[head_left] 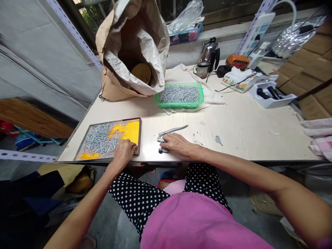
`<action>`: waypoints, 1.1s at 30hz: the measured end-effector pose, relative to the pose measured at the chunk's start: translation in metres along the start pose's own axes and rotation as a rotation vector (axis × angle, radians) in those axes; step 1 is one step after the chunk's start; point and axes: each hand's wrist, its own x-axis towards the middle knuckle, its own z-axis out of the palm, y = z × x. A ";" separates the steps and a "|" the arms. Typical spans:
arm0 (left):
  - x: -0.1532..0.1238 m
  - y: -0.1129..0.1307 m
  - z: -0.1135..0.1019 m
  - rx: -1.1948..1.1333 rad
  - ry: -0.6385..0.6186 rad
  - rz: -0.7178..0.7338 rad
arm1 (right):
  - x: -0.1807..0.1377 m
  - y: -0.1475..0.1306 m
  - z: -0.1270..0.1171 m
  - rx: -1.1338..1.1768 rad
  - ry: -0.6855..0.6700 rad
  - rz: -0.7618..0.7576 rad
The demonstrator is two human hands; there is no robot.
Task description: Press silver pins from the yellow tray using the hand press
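Resting over a plier-type hand tool (pixel 172 130), right hand (pixel 177 143) has fingers curled onto its body at the left end; can't tell how firmly they close, palm side hidden. Tool lies on the tabletop (pixel 246 128) near the front edge; visible long handle slants rightward and away from the body. Left hand (pixel 124 150) is to the tool's left, tabletop between, fingertips bunched down at the right end of a shallow tray (pixel 140 136); can't tell if they pinch anything. Key relation: the heap of silver screw-like fasteners (pixel 101 140) sits on the tray's yellow base (pixel 132 131), mostly left of the left hand. Left hand is nearer the heap, right hand is on the tool. Farther back: green plastic basket (pixel 178 104) full of similar fasteners, open paper sack (pixel 111 84) left of it.
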 end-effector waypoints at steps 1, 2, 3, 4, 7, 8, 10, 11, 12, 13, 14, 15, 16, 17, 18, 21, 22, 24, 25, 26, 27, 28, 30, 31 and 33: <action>0.001 0.001 -0.001 0.021 -0.027 -0.002 | 0.006 -0.001 -0.001 0.001 -0.046 -0.037; 0.003 0.002 -0.002 0.036 -0.056 -0.005 | 0.011 -0.001 -0.002 0.005 -0.082 -0.070; 0.004 0.003 -0.003 0.043 -0.085 -0.012 | 0.015 -0.001 -0.002 0.009 -0.103 -0.099; 0.004 0.004 -0.004 0.038 -0.111 -0.023 | 0.018 -0.001 -0.001 0.013 -0.109 -0.122; 0.006 0.004 -0.007 -0.022 -0.133 -0.071 | 0.023 0.001 0.006 0.044 -0.042 -0.173; 0.006 0.004 -0.007 -0.045 -0.125 -0.082 | 0.023 0.001 0.009 0.065 -0.021 -0.170; 0.005 0.000 -0.005 -0.091 -0.100 -0.096 | 0.022 0.002 0.015 0.118 0.000 -0.106; 0.004 -0.003 -0.003 -0.117 -0.091 -0.099 | 0.021 0.002 0.017 0.142 0.008 -0.050; 0.004 -0.008 0.001 -0.155 -0.082 -0.109 | 0.020 0.002 0.019 0.161 0.030 -0.003; 0.005 -0.013 0.006 -0.196 -0.069 -0.120 | 0.018 0.001 0.020 0.173 0.073 0.026; 0.008 -0.018 0.012 -0.242 -0.068 -0.111 | 0.017 0.001 0.021 0.179 0.103 0.003; 0.011 -0.024 0.018 -0.270 -0.071 -0.106 | 0.017 0.001 0.021 0.166 0.116 -0.064; 0.015 -0.029 0.023 -0.281 -0.059 -0.099 | 0.017 0.001 0.021 0.154 0.121 -0.120; 0.018 -0.032 0.027 -0.280 -0.051 -0.084 | 0.018 0.001 0.020 0.146 0.118 -0.169; 0.019 -0.035 0.030 -0.268 -0.045 -0.075 | 0.018 0.002 0.018 0.143 0.116 -0.186; 0.015 -0.034 0.028 -0.223 -0.026 -0.049 | 0.017 0.004 0.008 0.178 0.119 -0.053; 0.012 -0.031 0.025 -0.221 -0.007 -0.044 | 0.015 0.005 0.005 0.199 0.117 0.013; 0.006 -0.025 0.018 -0.236 0.075 -0.060 | 0.008 0.008 0.003 0.237 0.142 0.124; 0.004 -0.021 0.015 -0.254 0.120 -0.076 | 0.003 0.009 0.003 0.235 0.148 0.181; 0.001 -0.016 0.011 -0.280 0.170 -0.094 | -0.004 0.009 0.005 0.221 0.151 0.236; -0.001 -0.010 0.006 -0.316 0.218 -0.105 | -0.010 0.009 0.006 0.195 0.147 0.286; -0.004 -0.004 0.002 -0.361 0.259 -0.110 | -0.017 0.008 0.009 0.162 0.137 0.326; -0.007 0.010 -0.007 -0.464 0.306 -0.107 | -0.030 0.007 0.015 0.101 0.101 0.378; -0.008 0.017 -0.011 -0.512 0.311 -0.102 | -0.034 0.008 0.019 0.084 0.077 0.394; -0.009 0.032 -0.017 -0.600 0.291 -0.092 | -0.039 0.012 0.026 0.085 0.049 0.413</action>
